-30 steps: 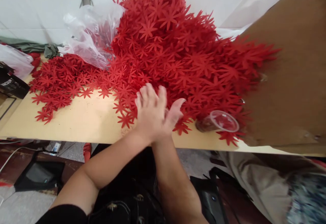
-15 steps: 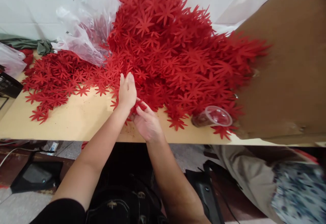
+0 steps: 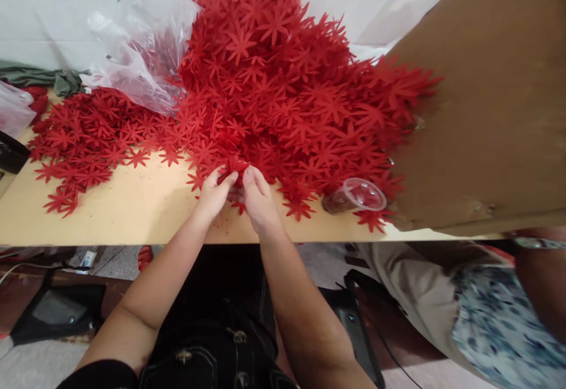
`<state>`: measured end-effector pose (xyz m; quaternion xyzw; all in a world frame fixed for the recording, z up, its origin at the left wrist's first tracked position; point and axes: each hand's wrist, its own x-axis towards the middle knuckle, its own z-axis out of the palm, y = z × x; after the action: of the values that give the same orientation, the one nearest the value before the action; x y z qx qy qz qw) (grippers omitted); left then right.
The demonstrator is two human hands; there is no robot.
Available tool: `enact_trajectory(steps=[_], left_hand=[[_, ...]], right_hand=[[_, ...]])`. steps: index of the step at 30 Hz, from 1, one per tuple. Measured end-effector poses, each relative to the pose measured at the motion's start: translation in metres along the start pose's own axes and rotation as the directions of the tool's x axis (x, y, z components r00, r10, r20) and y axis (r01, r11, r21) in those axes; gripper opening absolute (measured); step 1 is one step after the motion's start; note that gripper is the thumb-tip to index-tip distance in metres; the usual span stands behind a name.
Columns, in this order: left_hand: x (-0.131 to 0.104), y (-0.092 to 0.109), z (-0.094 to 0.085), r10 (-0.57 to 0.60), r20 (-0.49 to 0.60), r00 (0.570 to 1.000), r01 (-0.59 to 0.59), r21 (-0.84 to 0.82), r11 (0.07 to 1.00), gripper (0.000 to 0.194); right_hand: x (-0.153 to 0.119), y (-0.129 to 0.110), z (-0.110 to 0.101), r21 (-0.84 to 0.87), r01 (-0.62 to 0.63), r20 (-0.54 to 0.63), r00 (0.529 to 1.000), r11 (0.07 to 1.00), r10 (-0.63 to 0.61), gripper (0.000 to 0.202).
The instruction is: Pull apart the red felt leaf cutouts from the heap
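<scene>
A big heap of red flower-shaped cutouts (image 3: pixel 283 82) covers the back of the table (image 3: pixel 132 212). At its front edge, my left hand (image 3: pixel 216 191) and my right hand (image 3: pixel 260 197) are side by side, their fingers closed around a red cutout (image 3: pixel 234 167). The left thumb and fingers pinch its left side; the right thumb presses on its right side. Fingers underneath the cutout are mostly hidden. Whether it is one piece or a small stack, I cannot tell.
A clear plastic cup (image 3: pixel 356 195) lies tipped at the heap's right front. A large brown board (image 3: pixel 477 106) stands on the right. A clear plastic bag (image 3: pixel 137 53) rests at the back left. A person in patterned clothing (image 3: pixel 504 312) is at the lower right.
My left hand has come down from the heap's edge and now grips the red cutout beside my right hand. My right hand has turned more upright. The view has shifted slightly.
</scene>
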<state>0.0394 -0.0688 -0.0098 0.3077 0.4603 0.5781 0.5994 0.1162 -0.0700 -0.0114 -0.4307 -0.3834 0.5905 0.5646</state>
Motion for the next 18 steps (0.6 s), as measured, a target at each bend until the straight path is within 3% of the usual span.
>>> enact_trajectory(steps=[3,5,8,11,13,15,18], left_hand=[[0.006,-0.002,0.001,-0.072,-0.074,0.995,0.059,-0.162,0.985,0.012],[0.008,0.002,-0.002,-0.128,-0.052,0.99,0.109,-0.287,0.952,0.008],[0.008,0.01,-0.009,-0.178,0.031,0.984,0.177,-0.363,0.915,0.009],[0.01,0.015,-0.011,-0.182,0.089,0.979,0.201,-0.349,0.915,0.014],[0.01,0.015,-0.01,-0.205,0.103,0.973,0.228,-0.33,0.916,0.017],[0.01,0.015,-0.007,-0.212,0.113,0.971,0.237,-0.31,0.921,0.018],[0.009,0.013,-0.006,-0.2,0.11,0.974,0.224,-0.292,0.93,0.016]], right_hand=[[0.0,-0.013,-0.011,-0.26,0.1,0.109,0.991,0.96,-0.073,0.039],[-0.001,-0.033,-0.03,-0.471,0.19,0.134,0.981,0.861,-0.142,0.038],[-0.006,-0.076,-0.074,-0.773,0.257,0.062,0.94,0.579,-0.335,0.034],[-0.006,-0.116,-0.122,-0.97,0.095,-0.014,0.896,0.223,-0.444,0.025],[0.0,-0.131,-0.146,-0.999,-0.032,-0.019,0.946,-0.037,-0.322,0.022],[0.01,-0.135,-0.16,-0.965,-0.048,-0.009,0.988,-0.256,-0.154,0.022],[0.026,-0.129,-0.169,-0.899,-0.099,-0.091,0.995,-0.426,-0.039,0.02]])
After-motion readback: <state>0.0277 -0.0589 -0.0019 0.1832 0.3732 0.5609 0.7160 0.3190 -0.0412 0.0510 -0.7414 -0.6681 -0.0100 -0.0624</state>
